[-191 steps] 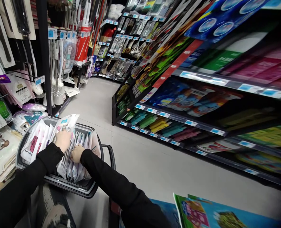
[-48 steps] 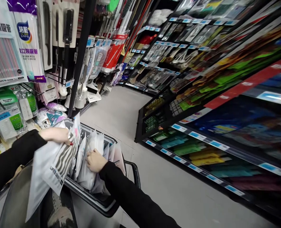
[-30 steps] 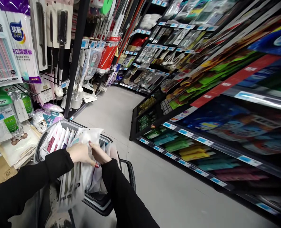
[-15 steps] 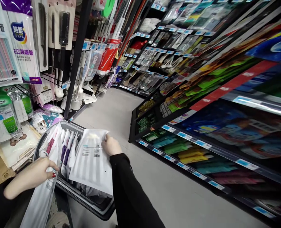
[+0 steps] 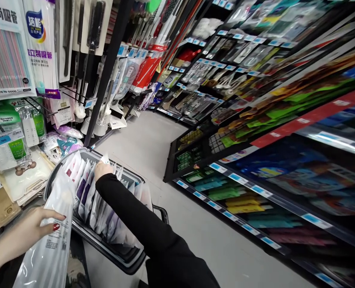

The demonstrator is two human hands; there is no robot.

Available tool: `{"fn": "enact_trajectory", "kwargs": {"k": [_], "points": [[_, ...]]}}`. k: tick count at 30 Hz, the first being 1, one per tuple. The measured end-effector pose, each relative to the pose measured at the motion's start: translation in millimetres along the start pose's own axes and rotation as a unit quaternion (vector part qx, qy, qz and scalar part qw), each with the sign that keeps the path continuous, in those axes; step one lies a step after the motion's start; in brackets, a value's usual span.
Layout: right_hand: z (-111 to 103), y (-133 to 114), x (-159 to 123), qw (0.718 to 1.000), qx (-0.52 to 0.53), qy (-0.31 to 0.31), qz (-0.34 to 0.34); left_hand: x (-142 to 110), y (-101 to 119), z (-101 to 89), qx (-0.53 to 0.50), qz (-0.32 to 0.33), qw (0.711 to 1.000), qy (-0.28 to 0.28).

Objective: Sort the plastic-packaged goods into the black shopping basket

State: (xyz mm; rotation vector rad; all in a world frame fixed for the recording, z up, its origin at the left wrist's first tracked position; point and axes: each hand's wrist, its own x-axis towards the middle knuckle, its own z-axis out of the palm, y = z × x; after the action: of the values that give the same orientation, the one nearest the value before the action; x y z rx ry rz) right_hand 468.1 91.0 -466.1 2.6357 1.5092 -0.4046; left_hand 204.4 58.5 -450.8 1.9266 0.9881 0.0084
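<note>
A grey shopping basket (image 5: 126,260) stands in front of me, packed with several flat white plastic packets (image 5: 84,188) set on edge. My left hand (image 5: 36,228) is at the lower left, fingers closed on a clear white packet (image 5: 49,244) that hangs down outside the basket's near left side. My right hand (image 5: 102,170) reaches across into the far part of the basket, its fingers pushed down among the upright packets; they look curled around a packet's top edge, but the fingertips are hidden.
Hanging packs of straws (image 5: 6,52), brushes and combs fill the rack (image 5: 105,76) on my left. A long dark shelf unit (image 5: 255,160) with blue price tags runs along the right. Grey aisle floor (image 5: 153,140) stretches ahead between them.
My right hand has lowered the large white packet it held up into the basket and now sits among the packets. My left hand stays low at the left with its packet.
</note>
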Motion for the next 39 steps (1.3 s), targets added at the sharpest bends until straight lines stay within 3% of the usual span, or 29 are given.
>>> {"fn": "enact_trajectory", "kwargs": {"k": [5, 9, 14, 17, 19, 21, 24, 27, 32, 39], "points": [[22, 26, 8, 0.997, -0.025, -0.02, 0.07, -15, -23, -7.5, -0.044, -0.019, 0.998, 0.046], [34, 52, 14, 0.995, -0.04, -0.015, 0.094, -24, -35, -13.7, -0.055, -0.035, 0.997, 0.038], [70, 43, 9, 0.995, -0.066, 0.015, 0.077, -24, -40, -10.8, -0.074, -0.038, 0.996, 0.039], [79, 43, 3, 0.994, -0.089, 0.033, 0.06, -27, -46, -7.5, -0.081, -0.045, 0.995, 0.04], [76, 48, 0, 0.993, -0.106, 0.056, 0.013, -33, -53, -6.4, -0.086, -0.053, 0.994, 0.045], [71, 52, -2, 0.987, -0.121, 0.068, -0.086, -40, -63, -5.9, -0.091, -0.059, 0.993, 0.056], [65, 56, 0, 0.959, -0.135, 0.042, -0.245, -50, -76, -4.8, -0.097, -0.067, 0.991, 0.062], [65, 60, 9, 0.934, -0.149, 0.014, -0.324, -56, -82, -4.2, -0.11, -0.07, 0.989, 0.063], [60, 73, 30, 0.907, -0.167, -0.033, -0.386, -63, -67, -12.1, -0.111, -0.101, 0.987, 0.066], [46, 78, 35, 0.914, -0.182, 0.009, -0.363, -66, -57, -18.8, -0.109, -0.116, 0.985, 0.072]]}}
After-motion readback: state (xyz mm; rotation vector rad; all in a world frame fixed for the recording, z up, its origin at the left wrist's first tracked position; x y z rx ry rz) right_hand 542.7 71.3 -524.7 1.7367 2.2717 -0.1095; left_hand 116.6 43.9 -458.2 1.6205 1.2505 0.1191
